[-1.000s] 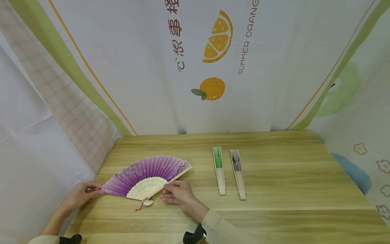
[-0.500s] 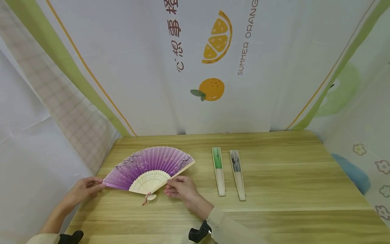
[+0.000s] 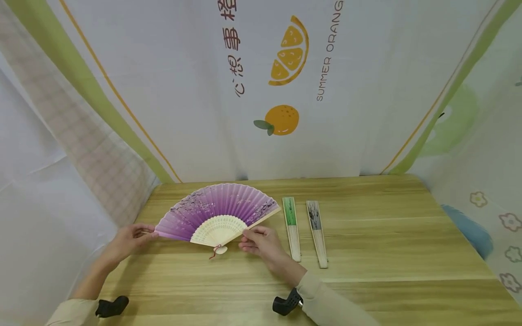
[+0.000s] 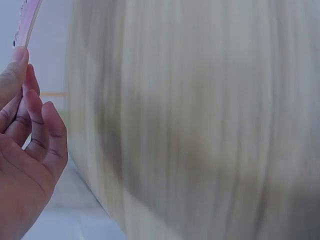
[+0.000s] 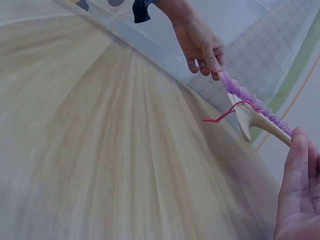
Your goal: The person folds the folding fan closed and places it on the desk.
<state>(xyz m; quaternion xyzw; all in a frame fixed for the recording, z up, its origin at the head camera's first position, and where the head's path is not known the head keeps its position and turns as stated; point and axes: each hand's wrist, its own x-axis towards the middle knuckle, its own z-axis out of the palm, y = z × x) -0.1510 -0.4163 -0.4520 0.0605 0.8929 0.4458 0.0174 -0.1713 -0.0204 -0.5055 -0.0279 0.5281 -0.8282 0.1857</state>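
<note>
A purple folding fan, spread wide, is held above the left part of the table between both hands. Its pale pierced ribs meet at the bottom, where a red tassel hangs. My left hand pinches the fan's left edge between thumb and fingers; the left wrist view shows that hand with just a corner of the fan. My right hand pinches the right outer rib. Seen edge-on in the right wrist view, the fan is clear of the tabletop.
To the right lie two folded fans, one green and one grey, side by side on the wooden table. A white curtain with orange prints hangs behind the table's back edge.
Both hands have carried the spread purple fan to the right and toward the back of the table, tassel hanging. The two folded fans have stayed in place.
</note>
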